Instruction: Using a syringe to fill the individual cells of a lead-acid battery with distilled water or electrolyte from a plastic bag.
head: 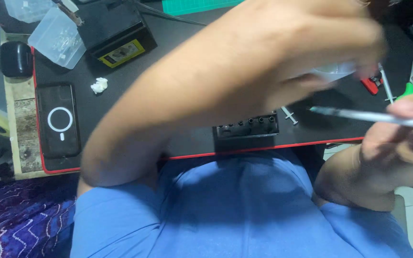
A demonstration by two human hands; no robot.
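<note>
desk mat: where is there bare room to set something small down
The barest patch of the black desk mat lies between the phone, the white crumpled wad and the left forearm. Crowded: the right end, around the left hand, red tool, green-handled cutters and the syringe in the right hand.

The blurred left hand (331, 43) hides a pale object; the right hand (407, 138) is cut off at the edge.
</note>
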